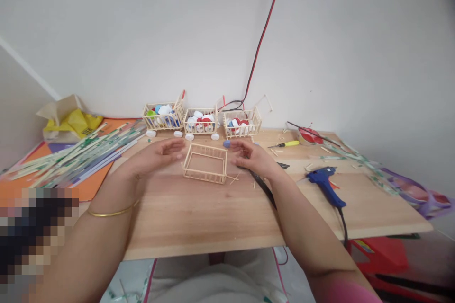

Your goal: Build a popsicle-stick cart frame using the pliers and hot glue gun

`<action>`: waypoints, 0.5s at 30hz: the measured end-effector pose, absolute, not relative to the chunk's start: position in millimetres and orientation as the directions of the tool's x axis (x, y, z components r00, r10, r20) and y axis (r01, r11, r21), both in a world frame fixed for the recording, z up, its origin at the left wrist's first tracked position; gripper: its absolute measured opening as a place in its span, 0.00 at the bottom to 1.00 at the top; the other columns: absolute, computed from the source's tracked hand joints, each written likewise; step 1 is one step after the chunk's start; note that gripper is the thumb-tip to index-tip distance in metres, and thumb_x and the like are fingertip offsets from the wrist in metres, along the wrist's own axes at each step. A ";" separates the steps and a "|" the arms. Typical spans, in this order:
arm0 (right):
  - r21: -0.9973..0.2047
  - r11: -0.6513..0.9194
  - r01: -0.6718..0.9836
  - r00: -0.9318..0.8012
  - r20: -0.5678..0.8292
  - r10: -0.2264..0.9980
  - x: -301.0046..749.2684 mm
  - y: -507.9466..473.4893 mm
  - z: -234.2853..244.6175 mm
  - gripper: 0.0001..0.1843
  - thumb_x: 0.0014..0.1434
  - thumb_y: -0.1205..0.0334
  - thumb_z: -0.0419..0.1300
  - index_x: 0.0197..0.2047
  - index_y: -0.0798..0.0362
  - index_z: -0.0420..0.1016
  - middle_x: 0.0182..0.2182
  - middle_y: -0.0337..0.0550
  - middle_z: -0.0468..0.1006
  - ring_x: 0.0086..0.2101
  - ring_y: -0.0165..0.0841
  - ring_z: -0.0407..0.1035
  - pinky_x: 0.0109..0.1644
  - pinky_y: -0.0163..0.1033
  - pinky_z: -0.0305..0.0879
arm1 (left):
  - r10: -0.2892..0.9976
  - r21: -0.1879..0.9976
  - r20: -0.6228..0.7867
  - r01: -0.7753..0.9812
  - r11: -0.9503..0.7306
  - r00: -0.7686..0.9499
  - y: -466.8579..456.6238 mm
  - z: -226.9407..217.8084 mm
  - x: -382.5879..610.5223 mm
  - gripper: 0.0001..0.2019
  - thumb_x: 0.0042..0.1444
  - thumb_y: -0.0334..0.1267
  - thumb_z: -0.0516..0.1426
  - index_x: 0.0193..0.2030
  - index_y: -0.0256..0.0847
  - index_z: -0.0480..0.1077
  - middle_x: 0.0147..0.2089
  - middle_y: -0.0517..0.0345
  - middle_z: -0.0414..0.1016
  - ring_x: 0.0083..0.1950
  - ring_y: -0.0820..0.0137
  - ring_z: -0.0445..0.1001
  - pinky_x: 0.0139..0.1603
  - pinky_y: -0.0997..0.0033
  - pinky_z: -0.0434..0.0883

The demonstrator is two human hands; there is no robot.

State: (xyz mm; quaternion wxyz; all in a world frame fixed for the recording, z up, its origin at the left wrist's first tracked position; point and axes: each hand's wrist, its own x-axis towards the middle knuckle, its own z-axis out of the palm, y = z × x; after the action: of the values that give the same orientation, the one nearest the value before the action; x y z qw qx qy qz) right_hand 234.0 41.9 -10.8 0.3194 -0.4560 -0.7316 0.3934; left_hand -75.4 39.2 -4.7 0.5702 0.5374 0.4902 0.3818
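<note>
A small open frame of thin wooden sticks (205, 179) lies on the wooden table between my two hands. My left hand (158, 156) is just left of it, fingers stretched out and nothing held. On the other side my right hand (253, 156) hovers with its fingers apart, also holding nothing. A blue bottle cap (226, 144) sits by the fingertips of my right hand. Behind the frame stand three little stick carts: a left cart (161, 123), a middle cart (201, 127) and a right cart (242, 130), each filled with coloured caps.
A blue glue gun (325, 182) with a cord lies at the right, near a yellow-handled tool (286, 144) and a red bowl-like container (310, 135). Wrapped sticks (81, 156) pile on orange sheets (95, 184) at the left. A yellow bag (76, 123) stands behind them.
</note>
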 end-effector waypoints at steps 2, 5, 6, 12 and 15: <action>-0.792 0.345 0.504 -0.474 0.080 0.877 238.0 37.2 -7.1 0.41 0.42 0.56 0.69 0.60 0.48 0.62 0.57 0.48 0.67 0.54 0.39 0.62 0.56 0.45 0.59 | 0.912 0.990 -0.122 0.117 0.082 0.391 39.6 -4.3 -82.9 0.38 0.33 0.29 0.69 0.56 0.48 0.67 0.64 0.51 0.63 0.65 0.59 0.60 0.61 0.63 0.59; -0.672 0.414 0.615 -0.521 0.049 0.852 237.9 32.0 -7.6 0.54 0.36 0.54 0.72 0.64 0.49 0.55 0.61 0.53 0.61 0.58 0.45 0.57 0.60 0.50 0.52 | 0.848 0.995 -0.071 0.095 0.024 0.526 39.3 -6.3 -87.5 0.48 0.32 0.25 0.69 0.62 0.54 0.58 0.70 0.51 0.51 0.70 0.62 0.49 0.66 0.58 0.50; -0.646 0.425 0.634 -0.525 0.044 0.850 236.7 31.1 -8.9 0.55 0.35 0.53 0.73 0.65 0.50 0.54 0.60 0.54 0.61 0.58 0.47 0.57 0.60 0.52 0.51 | 0.827 0.996 -0.058 0.091 0.009 0.559 39.2 -7.3 -87.8 0.50 0.33 0.25 0.69 0.64 0.55 0.56 0.70 0.51 0.48 0.70 0.62 0.47 0.67 0.56 0.47; -0.618 0.453 0.643 -0.548 0.042 0.836 229.9 31.3 -15.0 0.53 0.37 0.51 0.72 0.65 0.48 0.55 0.57 0.51 0.66 0.56 0.47 0.59 0.58 0.51 0.52 | 0.741 0.994 -0.092 0.106 0.028 0.665 38.4 -7.5 -85.8 0.52 0.32 0.24 0.68 0.65 0.54 0.54 0.71 0.51 0.47 0.71 0.61 0.44 0.67 0.54 0.44; -0.637 0.428 0.641 -0.529 0.037 0.848 229.0 32.7 -16.4 0.52 0.37 0.50 0.71 0.64 0.48 0.56 0.56 0.51 0.67 0.55 0.46 0.60 0.57 0.50 0.53 | 0.763 0.993 -0.092 0.111 0.026 0.640 36.2 -5.3 -81.4 0.51 0.29 0.22 0.68 0.63 0.53 0.58 0.70 0.53 0.50 0.70 0.60 0.47 0.67 0.55 0.48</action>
State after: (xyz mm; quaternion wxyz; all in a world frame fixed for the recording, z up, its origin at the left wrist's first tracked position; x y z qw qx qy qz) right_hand 229.0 32.7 -16.4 0.1794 -0.4508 -0.8258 0.2875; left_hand -81.4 36.2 -5.3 0.6322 0.6484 0.3369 0.2576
